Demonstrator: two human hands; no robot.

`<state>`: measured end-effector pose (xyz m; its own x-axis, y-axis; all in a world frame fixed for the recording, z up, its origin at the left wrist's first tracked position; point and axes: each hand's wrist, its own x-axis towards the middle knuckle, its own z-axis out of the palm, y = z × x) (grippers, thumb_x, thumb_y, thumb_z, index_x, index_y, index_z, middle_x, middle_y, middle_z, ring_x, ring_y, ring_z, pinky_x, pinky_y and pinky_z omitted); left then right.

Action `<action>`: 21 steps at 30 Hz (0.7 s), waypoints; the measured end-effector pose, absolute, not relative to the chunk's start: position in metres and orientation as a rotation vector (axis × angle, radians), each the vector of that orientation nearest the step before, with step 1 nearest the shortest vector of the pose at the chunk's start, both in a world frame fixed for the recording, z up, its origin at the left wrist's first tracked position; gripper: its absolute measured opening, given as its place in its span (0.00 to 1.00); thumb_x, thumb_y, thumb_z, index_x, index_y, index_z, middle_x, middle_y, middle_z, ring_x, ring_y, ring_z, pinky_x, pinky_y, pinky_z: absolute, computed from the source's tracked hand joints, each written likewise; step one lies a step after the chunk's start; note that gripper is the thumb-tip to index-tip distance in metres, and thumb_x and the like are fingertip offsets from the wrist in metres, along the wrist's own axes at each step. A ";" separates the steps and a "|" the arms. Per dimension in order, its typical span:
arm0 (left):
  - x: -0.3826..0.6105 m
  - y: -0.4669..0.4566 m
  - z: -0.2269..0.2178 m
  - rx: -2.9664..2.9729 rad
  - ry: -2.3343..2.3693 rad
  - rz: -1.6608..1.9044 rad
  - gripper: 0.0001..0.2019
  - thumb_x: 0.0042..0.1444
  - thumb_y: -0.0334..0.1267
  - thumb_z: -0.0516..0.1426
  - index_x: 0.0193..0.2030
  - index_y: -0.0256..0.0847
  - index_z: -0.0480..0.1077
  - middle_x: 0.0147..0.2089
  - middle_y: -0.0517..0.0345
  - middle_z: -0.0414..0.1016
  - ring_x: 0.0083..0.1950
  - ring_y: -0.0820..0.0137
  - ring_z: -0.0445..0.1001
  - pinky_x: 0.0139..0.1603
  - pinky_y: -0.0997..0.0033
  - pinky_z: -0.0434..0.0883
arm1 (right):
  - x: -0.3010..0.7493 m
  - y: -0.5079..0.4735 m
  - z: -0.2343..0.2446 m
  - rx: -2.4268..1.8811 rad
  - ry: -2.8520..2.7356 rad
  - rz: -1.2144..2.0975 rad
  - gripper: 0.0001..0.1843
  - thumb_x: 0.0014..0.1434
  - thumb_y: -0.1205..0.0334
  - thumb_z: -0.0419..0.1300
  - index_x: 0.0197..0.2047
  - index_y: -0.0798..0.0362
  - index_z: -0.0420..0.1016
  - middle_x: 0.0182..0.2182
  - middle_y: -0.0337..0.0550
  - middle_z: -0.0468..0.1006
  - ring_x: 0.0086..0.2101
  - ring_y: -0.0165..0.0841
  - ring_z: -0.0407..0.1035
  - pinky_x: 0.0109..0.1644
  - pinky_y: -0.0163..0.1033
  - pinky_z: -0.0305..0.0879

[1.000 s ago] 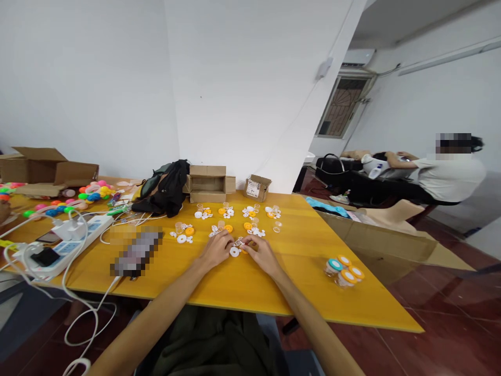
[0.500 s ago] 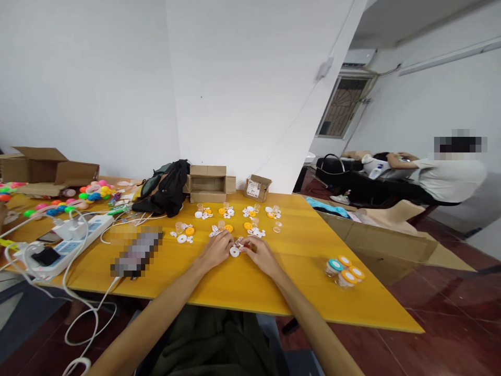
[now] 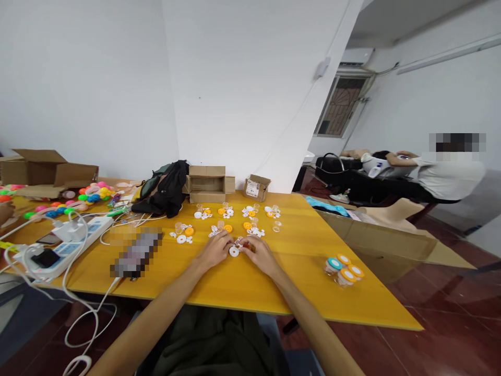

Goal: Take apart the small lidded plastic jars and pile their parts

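Observation:
My left hand (image 3: 216,250) rests over the table with its fingers bent together beside a small pile of white cut-out pieces (image 3: 238,241). Opposite it, my right hand (image 3: 260,253) has thumb and fingers curled in a pinch at the same pile; what lies between the fingertips is too small to make out. A white disc with a centre hole (image 3: 234,251) lies just between the two hands. Beyond them, similar groups spread in rows, each with a clear cup (image 3: 179,228), a yellow ring-like disc (image 3: 189,231) and white pieces.
Several lidded jars (image 3: 347,273) stand at the right of the table (image 3: 313,297). To the left are a power strip (image 3: 84,243) with cables and a blurred phone (image 3: 136,253). Cardboard boxes (image 3: 207,196) and a black bag (image 3: 164,190) line the back. A person (image 3: 450,177) sits far right.
My hands stay almost in the same place at the white pieces, with only slight finger movement. The whole view has shifted a little.

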<state>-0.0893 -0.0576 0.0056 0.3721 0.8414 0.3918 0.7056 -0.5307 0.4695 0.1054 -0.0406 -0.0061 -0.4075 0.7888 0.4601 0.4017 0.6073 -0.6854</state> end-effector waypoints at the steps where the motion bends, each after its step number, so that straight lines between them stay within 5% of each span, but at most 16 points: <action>1: -0.089 -0.058 0.006 2.414 1.383 0.884 0.10 0.62 0.32 0.50 0.34 0.42 0.71 0.37 0.55 0.72 0.40 0.66 0.71 0.44 0.68 0.69 | 0.105 -0.041 -0.006 -0.937 -2.035 0.612 0.05 0.57 0.61 0.60 0.34 0.47 0.78 0.34 0.41 0.80 0.38 0.38 0.73 0.46 0.43 0.68; 21: -0.083 -0.067 0.021 2.413 1.247 0.848 0.09 0.55 0.27 0.52 0.30 0.41 0.71 0.32 0.59 0.70 0.35 0.69 0.70 0.39 0.71 0.67 | 0.106 -0.038 -0.010 -0.943 -2.006 0.620 0.04 0.57 0.60 0.60 0.33 0.47 0.76 0.33 0.40 0.80 0.36 0.37 0.72 0.46 0.42 0.68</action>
<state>-0.0835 -0.0670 0.0206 0.4505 0.8141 0.3664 0.6404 -0.5807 0.5027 0.1063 -0.0379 -0.0096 -0.3878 0.7957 0.4653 0.3947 0.5995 -0.6963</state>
